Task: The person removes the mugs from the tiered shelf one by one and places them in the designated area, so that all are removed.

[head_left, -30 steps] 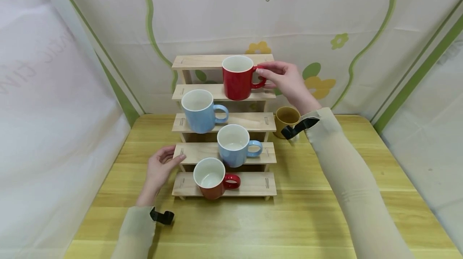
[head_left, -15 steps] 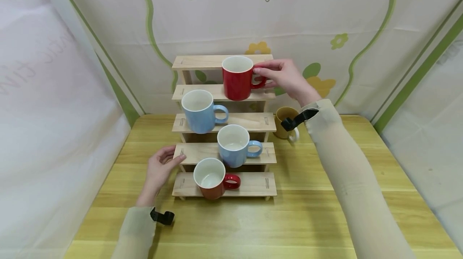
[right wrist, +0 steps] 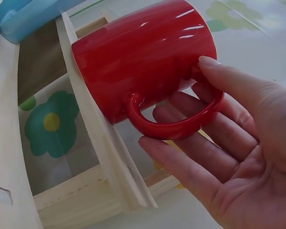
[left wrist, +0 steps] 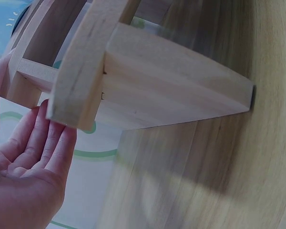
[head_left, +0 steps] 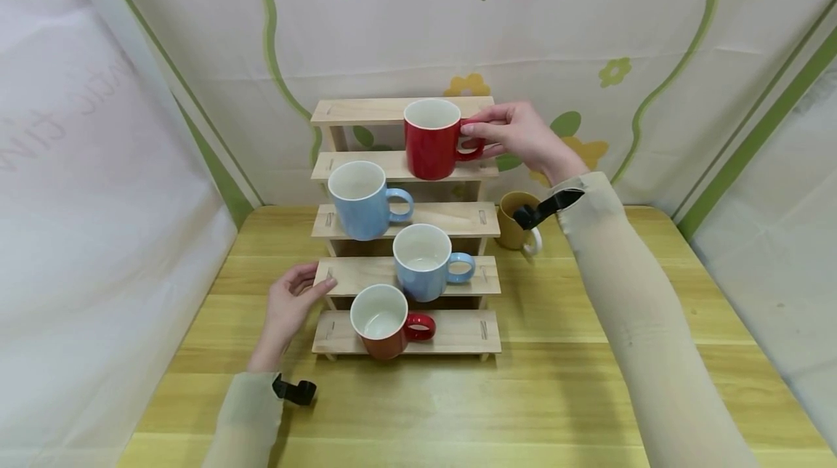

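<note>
A red mug [head_left: 431, 144] stands at the right part of the fourth tier from the front of a stepped wooden rack [head_left: 353, 275]. The right hand [head_left: 523, 137] has its thumb and fingers around the handle; in the right wrist view that hand [right wrist: 243, 143] holds the red mug [right wrist: 148, 57] by its handle, the mug's base at the shelf board [right wrist: 105, 138]. At the rack's left side, the left hand [head_left: 290, 308] grips the end of the second tier, thumb on top. The left wrist view has this hand's fingers [left wrist: 57, 148] against the rack's end [left wrist: 81, 71].
A light blue mug [head_left: 362, 210] is on the third tier's left, another [head_left: 423, 272] on the second tier, and a red mug with white inside [head_left: 382, 330] on the front tier. A yellow mug with white handle [head_left: 513, 228] stands right of the rack on the wooden table [head_left: 392, 410].
The red mug in the right hand has shifted very slightly right. The right wrist and forearm have moved, uncovering more of the yellow mug. The left hand stays in place.
</note>
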